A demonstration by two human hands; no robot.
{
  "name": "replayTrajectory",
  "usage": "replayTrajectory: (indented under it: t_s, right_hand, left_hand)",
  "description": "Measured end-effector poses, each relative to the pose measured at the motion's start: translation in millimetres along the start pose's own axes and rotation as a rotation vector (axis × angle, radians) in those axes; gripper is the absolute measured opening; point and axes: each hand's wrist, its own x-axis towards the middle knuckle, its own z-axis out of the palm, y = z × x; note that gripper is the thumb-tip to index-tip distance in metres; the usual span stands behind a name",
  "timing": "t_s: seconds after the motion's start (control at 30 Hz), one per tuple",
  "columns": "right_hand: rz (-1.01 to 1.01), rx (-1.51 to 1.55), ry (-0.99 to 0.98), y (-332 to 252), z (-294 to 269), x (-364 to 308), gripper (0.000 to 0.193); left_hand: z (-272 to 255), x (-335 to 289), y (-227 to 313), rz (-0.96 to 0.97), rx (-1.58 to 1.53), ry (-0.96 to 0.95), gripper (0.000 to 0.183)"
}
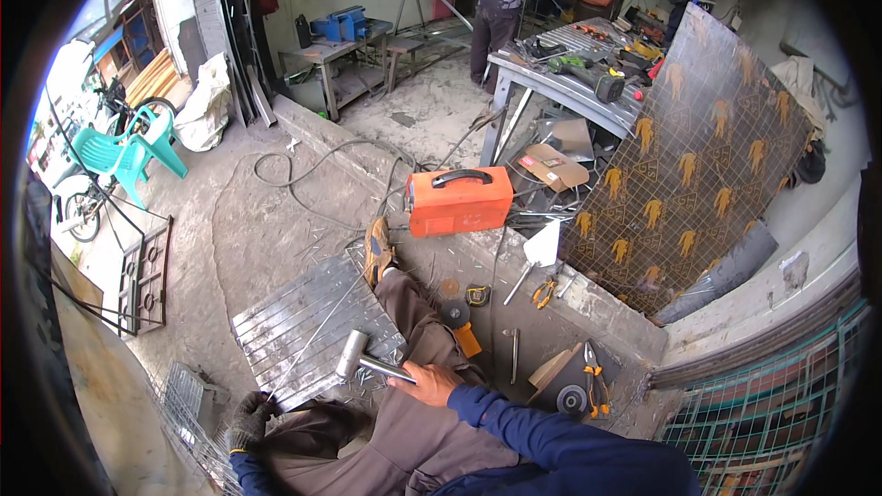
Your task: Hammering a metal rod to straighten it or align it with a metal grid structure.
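Note:
My right hand [429,383] is bare and grips the metal handle of a hammer [360,359], whose grey head hangs over the near corner of a ribbed metal sheet [303,326] on the concrete floor. My left hand [250,418] wears a dark glove and pinches the near end of a thin metal rod [317,335] that slants up across the sheet. My knee and shoe [376,253] rest along the sheet's right edge.
An orange welding machine [457,201] stands ahead with cables on the floor. Pliers [544,292], a tape measure [477,295], an angle grinder [459,322] and a grinding disc [572,399] lie to my right. Wire mesh [188,418] lies at lower left. Two people stand at a far workbench [570,73].

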Motion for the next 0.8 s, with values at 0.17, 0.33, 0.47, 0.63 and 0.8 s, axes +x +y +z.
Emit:
replayTrajectory:
  t_s: [0.17,0.33,0.47,0.63,0.8]
  right_hand:
    - [0.009,-0.004,-0.021,-14.2,-9.9,-1.5,0.052]
    - [0.010,-0.049,-0.050,-17.0,-10.9,1.0,0.053]
    - [0.011,-0.017,-0.018,-17.7,-11.9,-1.7,0.053]
    - [0.002,-0.060,-0.028,-12.5,-5.4,-1.0,0.054]
    - [0.005,-0.071,-0.040,-16.8,-9.2,-1.5,0.053]
  left_hand:
    - [-1.7,1.8,-6.3,0.040,0.122,0.123,0.018]
    - [-15.5,7.1,-26.4,0.065,0.083,0.029,0.016]
    - [1.3,0.8,-1.7,0.026,0.097,0.068,0.018]
    - [-0.6,-3.9,1.6,0.105,0.104,0.041,0.028]
    - [2.7,-6.8,15.5,0.028,0.235,0.106,0.034]
